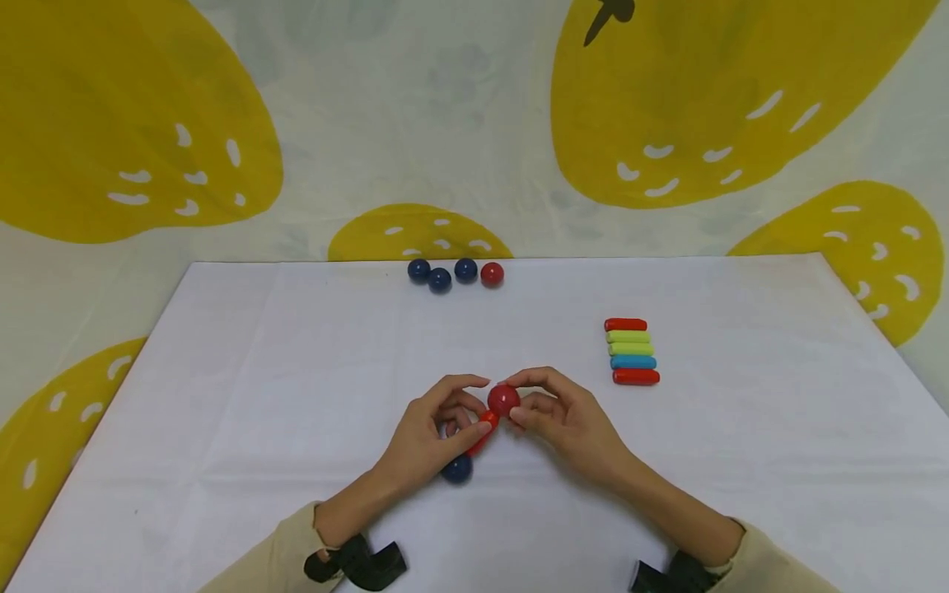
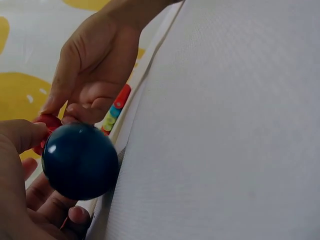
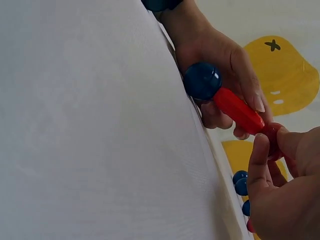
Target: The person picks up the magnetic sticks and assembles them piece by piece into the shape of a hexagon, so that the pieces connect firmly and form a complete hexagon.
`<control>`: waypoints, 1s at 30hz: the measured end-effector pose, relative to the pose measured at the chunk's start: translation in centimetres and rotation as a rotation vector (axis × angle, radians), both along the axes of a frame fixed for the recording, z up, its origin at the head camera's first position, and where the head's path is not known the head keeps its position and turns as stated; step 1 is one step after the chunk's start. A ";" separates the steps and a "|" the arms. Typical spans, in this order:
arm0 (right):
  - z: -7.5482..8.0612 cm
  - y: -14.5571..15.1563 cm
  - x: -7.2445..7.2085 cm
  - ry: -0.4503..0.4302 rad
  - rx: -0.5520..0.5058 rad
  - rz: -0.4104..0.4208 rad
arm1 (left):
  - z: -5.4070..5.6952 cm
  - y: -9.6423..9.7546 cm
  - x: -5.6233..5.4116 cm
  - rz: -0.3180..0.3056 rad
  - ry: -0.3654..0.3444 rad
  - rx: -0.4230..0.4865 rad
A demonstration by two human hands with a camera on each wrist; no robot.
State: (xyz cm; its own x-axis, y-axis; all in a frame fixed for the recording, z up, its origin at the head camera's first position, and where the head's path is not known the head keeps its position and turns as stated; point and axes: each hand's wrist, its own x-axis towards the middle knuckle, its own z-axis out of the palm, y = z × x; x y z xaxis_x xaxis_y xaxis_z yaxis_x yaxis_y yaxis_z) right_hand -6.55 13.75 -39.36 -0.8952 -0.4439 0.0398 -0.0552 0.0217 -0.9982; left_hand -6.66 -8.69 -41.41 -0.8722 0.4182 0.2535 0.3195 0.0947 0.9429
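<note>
My left hand (image 1: 427, 426) pinches a red rod (image 3: 239, 111) between thumb and fingers. A dark blue ball (image 1: 457, 469) sits at the rod's near end, below the left palm. At the rod's far end is a red ball (image 1: 504, 400), which my right hand (image 1: 574, 422) pinches between thumb and fingertips. Ball, rod and ball form one straight line in the right wrist view. In the left wrist view the blue ball hides most of the rod and part of the red ball.
Three dark blue balls (image 1: 440, 280) and another red ball (image 1: 493, 274) lie by the white table's (image 1: 296, 346) back edge. Right of the hands, several short rods (image 1: 632, 349) in red, yellow-green and blue lie side by side. A fruit-patterned cloth (image 1: 415, 123) hangs behind.
</note>
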 end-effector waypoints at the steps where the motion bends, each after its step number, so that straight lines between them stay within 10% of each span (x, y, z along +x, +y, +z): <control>1: 0.0 0.0 0.0 0.001 0.001 0.003 | 0.0 0.0 0.0 -0.004 -0.009 -0.001; 23: 0.1 -0.3 0.2 0.067 0.095 0.066 | -0.3 -0.4 -0.1 0.016 -0.027 0.040; 30: 1.5 1.0 -0.2 0.119 0.272 -0.077 | -0.3 -0.2 -0.2 0.028 -0.018 0.050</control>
